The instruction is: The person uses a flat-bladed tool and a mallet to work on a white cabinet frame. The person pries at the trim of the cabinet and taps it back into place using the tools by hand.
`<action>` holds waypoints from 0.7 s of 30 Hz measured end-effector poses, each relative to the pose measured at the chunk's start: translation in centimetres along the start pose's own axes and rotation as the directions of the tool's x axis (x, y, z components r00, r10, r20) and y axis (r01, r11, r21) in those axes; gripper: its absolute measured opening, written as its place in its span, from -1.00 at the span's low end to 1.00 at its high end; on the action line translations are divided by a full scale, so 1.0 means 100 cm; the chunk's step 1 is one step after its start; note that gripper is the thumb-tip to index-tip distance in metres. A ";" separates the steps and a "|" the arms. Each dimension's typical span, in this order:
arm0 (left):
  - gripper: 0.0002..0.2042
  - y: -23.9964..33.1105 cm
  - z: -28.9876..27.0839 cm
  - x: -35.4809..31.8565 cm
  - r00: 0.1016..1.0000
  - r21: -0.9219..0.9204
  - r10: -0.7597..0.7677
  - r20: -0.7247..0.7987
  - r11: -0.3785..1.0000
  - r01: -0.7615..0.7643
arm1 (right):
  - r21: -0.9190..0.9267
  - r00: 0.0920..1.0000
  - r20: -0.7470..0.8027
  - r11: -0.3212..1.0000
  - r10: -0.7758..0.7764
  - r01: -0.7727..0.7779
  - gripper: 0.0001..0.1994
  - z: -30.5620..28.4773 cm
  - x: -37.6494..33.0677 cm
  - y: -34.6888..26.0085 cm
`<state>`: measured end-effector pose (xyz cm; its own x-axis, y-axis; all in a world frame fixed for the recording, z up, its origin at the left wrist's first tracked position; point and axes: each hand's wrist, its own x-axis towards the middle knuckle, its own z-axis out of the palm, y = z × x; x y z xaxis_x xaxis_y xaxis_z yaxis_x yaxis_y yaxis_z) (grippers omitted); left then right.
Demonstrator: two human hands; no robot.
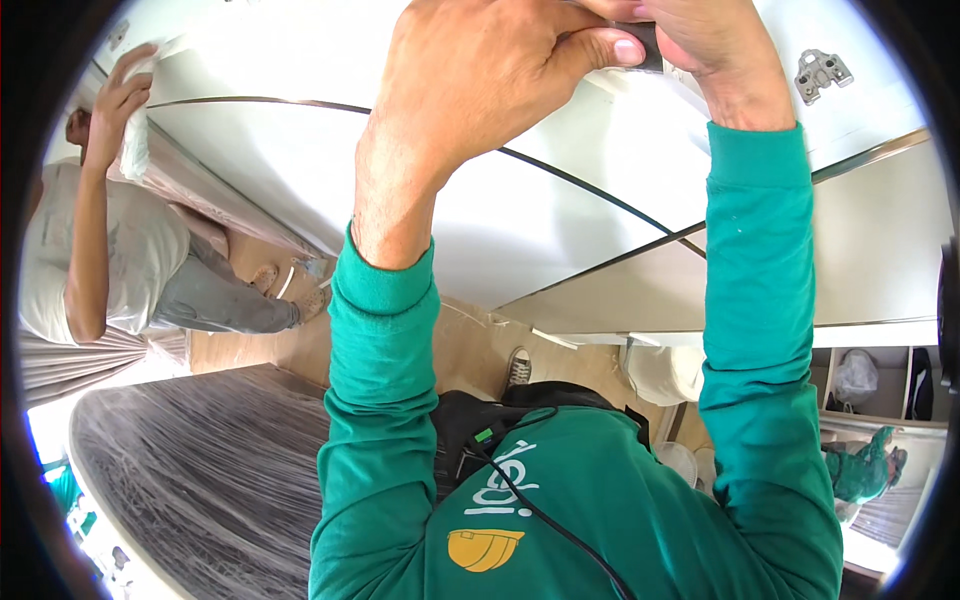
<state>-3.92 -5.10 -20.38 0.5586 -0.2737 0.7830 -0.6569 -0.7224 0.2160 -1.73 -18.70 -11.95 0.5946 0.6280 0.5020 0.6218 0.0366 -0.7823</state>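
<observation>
Both my arms, in green sleeves, reach up to a white panel (640, 150) at the top of the view. My left hand (480, 85) is closed, its thumb pressed along a small dark piece (648, 46). Close against it from the right is my right hand (712, 40), with its fingers curled in and partly cut off by the upper edge. The dark piece shows between the two hands; its kind is hidden by the fingers. A metal hinge plate (822, 76) is fixed to the panel right of my right wrist.
At the left, another person (110, 240) holds a white cloth (135, 140) up against the white surface. A large plastic-wrapped dark piece (200, 470) stands at the lower left. Open shelves (868, 380) with a plastic bag are at the right. A whitish sack (662, 374) sits on the wooden floor (460, 350).
</observation>
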 end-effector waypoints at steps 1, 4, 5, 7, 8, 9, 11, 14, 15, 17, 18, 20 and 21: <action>-0.55 0.000 0.000 0.000 1.000 0.009 0.002 0.000 1.000 -0.002 | 0.024 1.000 -0.008 1.000 0.005 -0.005 -0.65 0.000 0.000 -0.001; -0.56 0.002 -0.003 0.001 1.000 -0.032 -0.017 0.017 0.999 0.017 | -0.036 0.998 -0.054 0.999 0.038 -0.040 -0.66 0.002 -0.001 -0.003; -0.57 0.002 -0.004 0.002 1.000 -0.029 -0.019 0.024 0.999 0.020 | -0.045 0.997 -0.064 0.998 0.042 -0.045 -0.66 0.002 -0.002 -0.003; -0.57 0.003 -0.005 0.003 0.999 -0.018 -0.022 0.038 1.000 0.023 | -0.029 0.997 -0.070 0.999 0.039 -0.041 -0.67 0.001 -0.001 -0.003; -0.58 0.003 -0.005 0.003 0.999 -0.029 -0.022 0.037 0.999 0.023 | -0.016 0.998 -0.056 1.000 0.025 -0.026 -0.67 0.000 -0.002 -0.002; -0.58 0.002 -0.005 0.003 0.999 -0.043 -0.020 0.034 0.999 0.021 | -0.004 0.999 -0.043 1.000 0.010 -0.010 -0.68 -0.001 -0.002 0.000; -0.58 0.003 -0.004 0.003 0.999 -0.046 -0.017 0.033 0.999 0.019 | -0.001 1.000 -0.023 1.000 -0.014 0.014 -0.68 -0.004 -0.004 0.002; -0.59 0.003 -0.002 0.002 0.999 -0.015 -0.019 0.036 1.000 0.020 | 0.013 0.997 -0.068 1.000 0.025 -0.024 -0.68 -0.001 -0.007 0.001; -0.59 0.003 -0.003 0.002 0.999 -0.003 -0.017 0.033 1.000 0.017 | 0.023 0.997 -0.066 0.999 0.032 -0.030 -0.68 -0.001 -0.006 -0.001; -0.60 0.004 -0.006 0.002 1.000 -0.013 -0.001 0.017 1.000 0.001 | 0.047 0.999 -0.027 0.998 0.031 -0.030 -0.69 -0.004 -0.008 0.000; -0.60 0.004 -0.006 0.001 1.000 -0.036 0.008 0.000 0.999 -0.008 | 0.044 0.999 -0.021 0.998 0.040 -0.039 -0.69 -0.004 -0.008 -0.001; -0.60 0.005 -0.004 0.000 1.000 -0.057 0.006 -0.014 0.998 -0.007 | 0.010 0.993 -0.073 0.996 0.089 -0.088 -0.69 0.000 -0.010 -0.007; -0.60 0.005 -0.004 0.002 1.000 -0.053 -0.001 -0.015 0.999 0.001 | -0.006 0.990 -0.090 0.994 0.108 -0.109 -0.69 0.002 -0.010 -0.010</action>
<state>-4.37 -5.27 -19.91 0.5520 -0.2633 0.7912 -0.6824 -0.6879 0.2472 -3.07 -19.23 -11.73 0.7017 0.5555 0.4461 0.5564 -0.0362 -0.8301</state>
